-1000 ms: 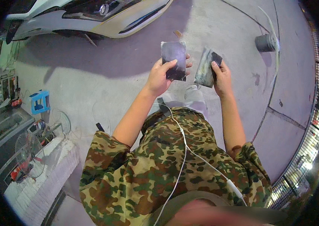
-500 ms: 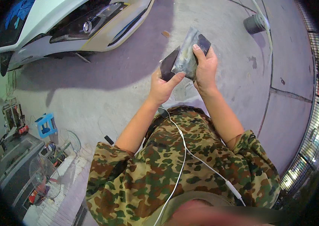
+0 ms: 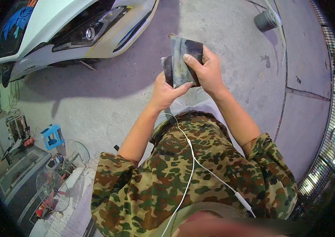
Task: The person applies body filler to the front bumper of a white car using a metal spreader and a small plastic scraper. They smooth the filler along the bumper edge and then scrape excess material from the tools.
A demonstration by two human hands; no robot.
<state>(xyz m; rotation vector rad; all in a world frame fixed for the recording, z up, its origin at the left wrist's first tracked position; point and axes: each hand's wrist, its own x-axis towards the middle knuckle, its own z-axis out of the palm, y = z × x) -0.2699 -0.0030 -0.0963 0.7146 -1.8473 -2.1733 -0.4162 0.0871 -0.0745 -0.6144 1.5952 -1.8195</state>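
A worn sheet of sandpaper, dark with a dusty grey-white patch, is held up in front of my chest. My right hand grips its right side, thumb pressed across the face and fingers behind. At the lower left, my left hand has its thumb along the bottom edge of the sheet. A narrower dark strip stands out at the left, between that hand's thumb and fingers; whether it is a fold of the same sheet or a separate piece, I cannot tell.
The front of a white car with a dark headlight is at upper left, a blue cloth on it. A blue stool and a fan stand at left. A dark bucket is at upper right. White cable hangs down my shirt.
The sandpaper has turned more upright and moved slightly left. My right hand has shifted left and down with it, and less of the dark strip shows at the left.
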